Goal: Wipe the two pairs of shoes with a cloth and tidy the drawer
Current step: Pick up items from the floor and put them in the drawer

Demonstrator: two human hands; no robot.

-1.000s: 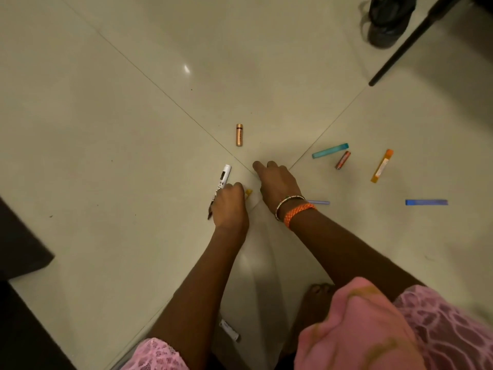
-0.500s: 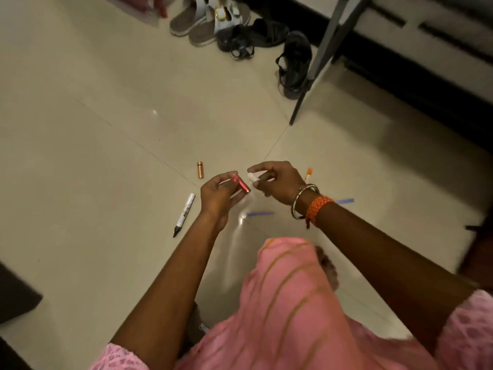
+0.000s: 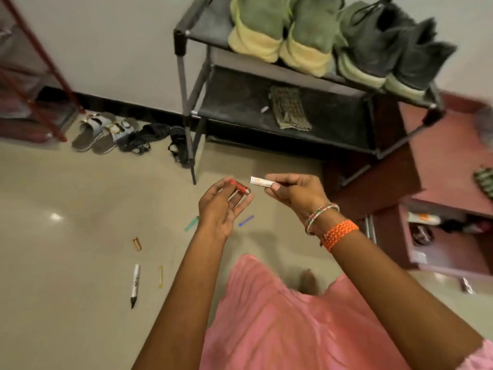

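Left hand (image 3: 221, 206) pinched a red battery (image 3: 242, 188); right hand (image 3: 296, 193) pinched a white tube (image 3: 261, 181). Open drawer (image 3: 448, 247) sat at 3 o'clock of the hands. Shoes (image 3: 333, 41) on rack (image 3: 202, 76) at 12 o'clock, cloth (image 3: 289, 108) one shelf below.

Home entryway: shoe rack (image 3: 293, 76) with shoes (image 3: 280, 30), sandals (image 3: 101, 132) on tiled floor (image 3: 66, 222).

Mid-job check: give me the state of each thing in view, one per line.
left hand: pinching red battery
right hand: holding white tube
marker: lying on floor, capped
copper battery: on floor
drawer: open
cloth: folded on lower shelf
two shoe pairs: on top shelf
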